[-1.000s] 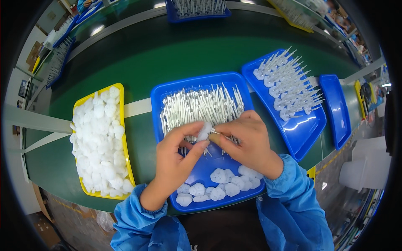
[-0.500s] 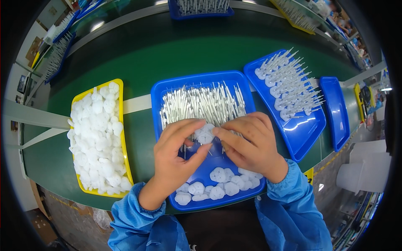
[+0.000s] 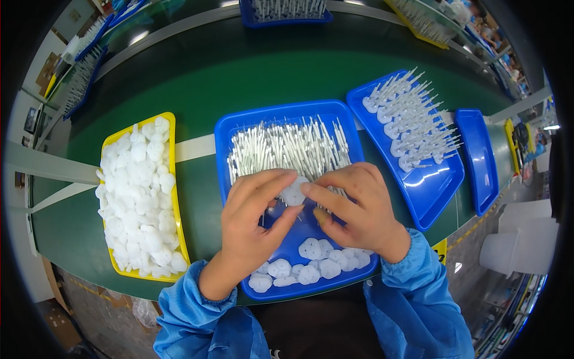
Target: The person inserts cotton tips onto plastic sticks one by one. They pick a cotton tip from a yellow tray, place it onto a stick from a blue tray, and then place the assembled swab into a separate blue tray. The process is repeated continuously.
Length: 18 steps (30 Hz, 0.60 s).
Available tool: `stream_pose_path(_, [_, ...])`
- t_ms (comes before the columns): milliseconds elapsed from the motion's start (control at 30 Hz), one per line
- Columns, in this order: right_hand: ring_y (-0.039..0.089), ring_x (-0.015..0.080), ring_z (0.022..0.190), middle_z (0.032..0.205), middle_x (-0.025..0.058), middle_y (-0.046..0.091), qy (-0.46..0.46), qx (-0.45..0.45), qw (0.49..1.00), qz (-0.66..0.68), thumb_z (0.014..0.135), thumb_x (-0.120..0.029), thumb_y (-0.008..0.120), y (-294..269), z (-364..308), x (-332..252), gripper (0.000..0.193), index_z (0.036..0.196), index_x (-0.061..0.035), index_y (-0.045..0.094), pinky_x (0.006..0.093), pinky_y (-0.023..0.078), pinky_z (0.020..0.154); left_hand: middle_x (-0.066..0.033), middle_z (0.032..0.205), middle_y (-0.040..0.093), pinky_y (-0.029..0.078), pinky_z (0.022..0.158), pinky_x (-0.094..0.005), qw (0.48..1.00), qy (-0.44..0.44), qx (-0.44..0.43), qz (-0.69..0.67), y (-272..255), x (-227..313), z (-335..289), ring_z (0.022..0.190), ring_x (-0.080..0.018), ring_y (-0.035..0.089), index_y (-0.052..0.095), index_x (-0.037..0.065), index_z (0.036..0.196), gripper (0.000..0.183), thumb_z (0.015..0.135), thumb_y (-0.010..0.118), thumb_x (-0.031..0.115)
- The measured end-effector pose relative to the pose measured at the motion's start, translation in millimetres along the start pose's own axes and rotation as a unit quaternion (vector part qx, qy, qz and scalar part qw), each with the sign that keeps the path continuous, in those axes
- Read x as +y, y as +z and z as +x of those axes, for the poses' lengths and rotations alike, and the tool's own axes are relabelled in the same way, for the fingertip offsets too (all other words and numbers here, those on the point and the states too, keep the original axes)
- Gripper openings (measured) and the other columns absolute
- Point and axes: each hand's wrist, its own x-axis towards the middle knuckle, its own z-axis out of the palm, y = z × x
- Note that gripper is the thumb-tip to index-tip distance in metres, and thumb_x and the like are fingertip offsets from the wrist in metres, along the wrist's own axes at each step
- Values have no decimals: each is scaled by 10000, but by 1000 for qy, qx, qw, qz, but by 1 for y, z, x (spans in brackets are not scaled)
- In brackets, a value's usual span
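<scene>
Over the middle blue tray (image 3: 287, 233), a translucent white plastic disc (image 3: 293, 194) is held up between both hands. My left hand (image 3: 254, 218) is closed on it, fingertips at its upper edge and thumb at its lower edge. The curled fingers of my right hand (image 3: 362, 206) grip its right edge, the index fingertip resting on its face; the right thumb sits lower, off the face. Whether anything is behind the disc is hidden. Thin white rods (image 3: 287, 146) fill the far part of this tray, and several loose discs (image 3: 308, 274) lie along its near edge.
At the left, a yellow tray (image 3: 181, 218) is heaped with white discs (image 3: 140, 203). To the right, a blue tray (image 3: 426, 206) bears discs with upright rods (image 3: 412, 122), beside another narrow blue tray (image 3: 478, 161). Further trays (image 3: 287, 23) stand along the far side of the green table (image 3: 197, 78).
My right thumb has come away from the fingers and shows below the disc. The disc has turned slightly, and my left hand has hardly moved.
</scene>
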Motion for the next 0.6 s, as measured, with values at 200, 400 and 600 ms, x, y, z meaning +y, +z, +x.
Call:
stream_pose_path(200, [717,223,1026,1195,20,737,-31,-1,998,-48,794,-128,832,-2,-13,4,564,1347,-237,816,440,531,1002,-127,1338,755,604,733,-304,1000,-5,-6,-6,-1,1,0,1072,-246,708,788,46,1345,557,812,921,-41])
stream_pose_path(400, [725,221,1048,1195,26,742,-44,-4,997,-67,794,-121,825,-7,-7,0,555,1336,-239,816,455,537,1028,-125,1317,765,596,756,-321,1000,16,-6,16,1,1,-1,1058,-258,715,789,38,1334,560,795,915,-46])
stream_pose_path(600, [716,249,1024,1174,37,741,0,-12,999,-34,817,-111,832,-9,5,8,494,1304,-189,810,461,532,1013,-130,1309,766,598,778,-328,1000,7,-20,-9,1,2,-2,1024,-256,726,789,45,1350,563,807,901,-52])
